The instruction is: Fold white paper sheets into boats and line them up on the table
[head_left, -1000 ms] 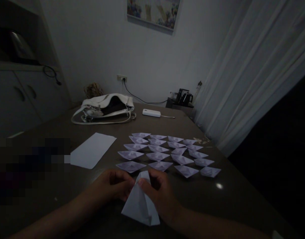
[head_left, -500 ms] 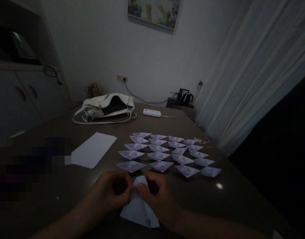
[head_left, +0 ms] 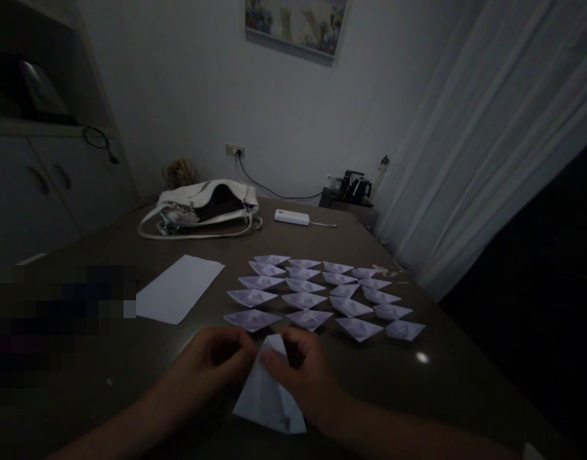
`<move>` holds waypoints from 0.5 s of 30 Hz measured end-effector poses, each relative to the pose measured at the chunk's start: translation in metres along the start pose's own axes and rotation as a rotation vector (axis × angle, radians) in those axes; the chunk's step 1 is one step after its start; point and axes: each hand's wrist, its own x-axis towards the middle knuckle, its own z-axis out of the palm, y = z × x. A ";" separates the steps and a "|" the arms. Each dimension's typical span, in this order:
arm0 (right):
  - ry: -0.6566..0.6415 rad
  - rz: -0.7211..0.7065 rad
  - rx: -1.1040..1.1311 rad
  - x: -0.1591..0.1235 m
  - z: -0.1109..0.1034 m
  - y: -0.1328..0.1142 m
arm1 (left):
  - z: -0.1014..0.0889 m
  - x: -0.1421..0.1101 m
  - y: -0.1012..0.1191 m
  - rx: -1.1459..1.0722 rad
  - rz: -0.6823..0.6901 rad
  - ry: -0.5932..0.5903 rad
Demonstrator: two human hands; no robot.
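Observation:
A half-folded piece of white paper (head_left: 267, 399) lies on the dark table (head_left: 446, 383) close to me, its point aimed away. My left hand (head_left: 211, 364) pinches the paper's top from the left. My right hand (head_left: 305, 374) pinches the same tip from the right, fingers curled. Just beyond my hands, several finished pale purple paper boats (head_left: 322, 297) lie in rows on the table.
A flat white sheet (head_left: 178, 289) lies left of the boats. A white handbag (head_left: 202, 207) and a white power bank (head_left: 292, 217) with its cable sit at the far end. A curtain (head_left: 489, 140) hangs on the right, cabinets (head_left: 39, 185) stand on the left.
Both hands stayed at the paper's tip, pressing down half a second ago and easing back since. The paper shifted slightly. Nothing else moved.

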 end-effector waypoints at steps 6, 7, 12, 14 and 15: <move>0.026 0.023 0.012 0.001 0.000 0.006 | 0.001 0.003 0.002 0.002 0.009 0.026; 0.029 0.018 0.005 0.001 0.000 0.007 | 0.001 0.003 0.001 0.014 0.015 0.030; -0.031 0.005 0.002 -0.001 0.000 0.004 | 0.001 0.004 -0.002 0.092 0.027 0.031; -0.045 -0.011 -0.012 -0.001 0.000 0.002 | 0.001 0.003 -0.002 0.114 0.026 0.035; -0.038 -0.026 -0.021 -0.001 0.000 0.001 | 0.001 0.003 -0.002 0.122 0.030 0.036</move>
